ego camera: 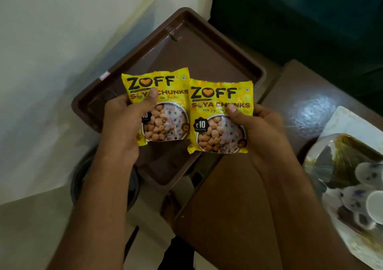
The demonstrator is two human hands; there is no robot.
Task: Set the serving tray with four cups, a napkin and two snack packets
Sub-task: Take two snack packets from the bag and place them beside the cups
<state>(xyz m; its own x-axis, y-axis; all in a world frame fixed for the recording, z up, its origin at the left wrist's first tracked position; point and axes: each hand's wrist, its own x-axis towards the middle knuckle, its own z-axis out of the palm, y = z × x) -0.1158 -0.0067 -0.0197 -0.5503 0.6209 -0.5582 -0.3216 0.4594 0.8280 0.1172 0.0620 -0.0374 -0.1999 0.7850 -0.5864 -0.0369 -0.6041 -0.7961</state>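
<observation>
Two yellow soya chunks snack packets are held side by side above a brown serving tray [209,47]. My left hand [126,122] grips the left packet [165,95] with the thumb across its front. My right hand [263,128] grips the right packet [217,128] the same way; its edge overlaps the left one slightly. The tray's floor is bare where it shows. At the right edge, several white cups with blue spots [364,191] lie wrapped in clear plastic on a white napkin or cloth [348,120].
The tray rests on a brown stool or small table [306,95] that extends to the right under the cups. A pale wall [51,41] fills the left. A dark green surface [310,10] lies at the back right. A dark round container [83,182] sits below the tray's left corner.
</observation>
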